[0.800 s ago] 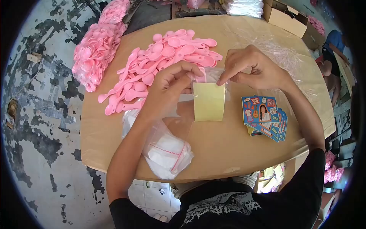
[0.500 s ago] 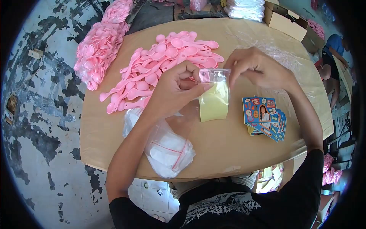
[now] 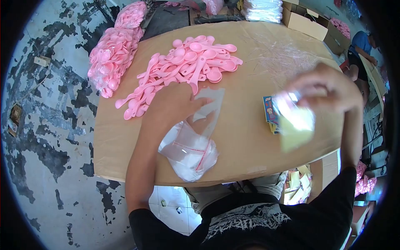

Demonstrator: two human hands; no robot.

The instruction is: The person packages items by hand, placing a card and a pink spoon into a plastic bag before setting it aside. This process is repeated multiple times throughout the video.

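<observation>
Several pink spoons (image 3: 208, 58) lie in a loose pile on the brown paper-covered table (image 3: 246, 146). My left hand (image 3: 173, 104) is at the pile's near edge, its fingers closed on one pink spoon (image 3: 194, 79). Beside and below its fingers are a clear plastic bag (image 3: 213, 110) and a bundle of clear bags (image 3: 189, 154). Blurred by motion, my right hand (image 3: 329, 89) pinches a packet with a yellow card (image 3: 296, 129) in clear plastic. This packet hangs over a stack of blue printed cards (image 3: 268, 110), partly hiding it.
Bags of pink spoons (image 3: 112, 58) stand at the back left. Clear packs (image 3: 263, 9) and an open cardboard box (image 3: 306, 21) are at the back right. A box of yellow packets (image 3: 298, 185) sits below the near edge. Another person (image 3: 360, 52) is at far right.
My right hand has taken the yellow packet away to the right and down, over the cards. My left hand has let go of the packet and moved left to a spoon.
</observation>
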